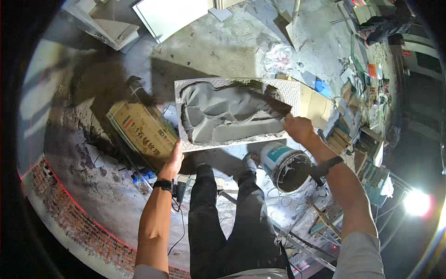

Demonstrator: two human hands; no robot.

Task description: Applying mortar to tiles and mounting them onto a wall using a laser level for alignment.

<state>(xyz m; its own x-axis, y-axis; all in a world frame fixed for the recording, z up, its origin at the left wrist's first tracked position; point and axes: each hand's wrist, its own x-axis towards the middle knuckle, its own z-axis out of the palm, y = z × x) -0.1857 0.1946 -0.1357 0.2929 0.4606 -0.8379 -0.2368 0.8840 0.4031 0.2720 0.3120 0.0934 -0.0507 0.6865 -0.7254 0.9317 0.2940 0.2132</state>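
Observation:
A pale rectangular tile [292,90] is raised with its gridded back up, with uneven grey mortar [220,109] spread across it. My left hand [174,160] is closed on the tile's lower left edge. My right hand [299,129] is closed at the right side of the tile on what looks like a trowel [278,106], its blade dark with mortar and lying over the mortar. A bucket [278,160] with a dirty rim stands below the tile, near my right forearm.
A long cardboard box [139,130] lies left, pale boards [165,16] at the top, cardboard [315,107] and debris right. A brick wall edge [69,204] is lower left, a bright lamp [416,202] right. Another person [381,25] is at the upper right. A cable runs beside my left forearm.

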